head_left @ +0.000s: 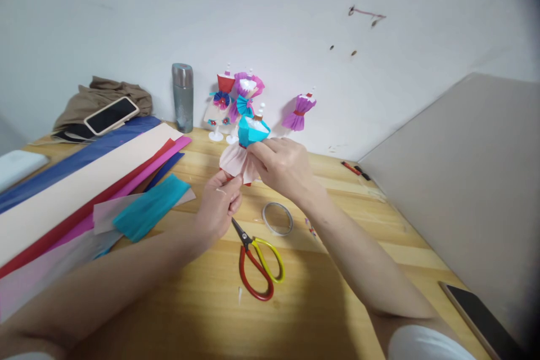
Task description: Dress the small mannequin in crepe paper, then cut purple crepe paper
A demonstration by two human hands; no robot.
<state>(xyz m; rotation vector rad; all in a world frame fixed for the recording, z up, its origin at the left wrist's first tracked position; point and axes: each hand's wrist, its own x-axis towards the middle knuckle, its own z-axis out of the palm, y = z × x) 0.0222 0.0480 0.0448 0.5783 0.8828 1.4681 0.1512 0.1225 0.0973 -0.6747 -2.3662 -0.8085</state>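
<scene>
A small dress form point(253, 130) wears a turquoise crepe-paper bodice and a pale pink paper skirt point(237, 160). Its white knobbed neck points up, and its lower part is hidden by my hands. My right hand point(282, 166) pinches the dress at the waist from the right. Below the skirt, my left hand point(220, 199) has its fingers closed around the lower edge, where a bit of red shows. Scissors point(255, 261) with one red and one yellow handle lie on the table just under my hands. Beside them lies a ring of clear tape point(277, 219).
Several dressed miniature forms stand at the wall, including a red-topped one point(226, 83) and a purple one point(300, 112). Left are a thermos point(183, 98), crepe-paper sheets point(97, 180), a turquoise strip point(152, 208) and a phone point(112, 115) on brown cloth. Another phone point(481, 315) lies right.
</scene>
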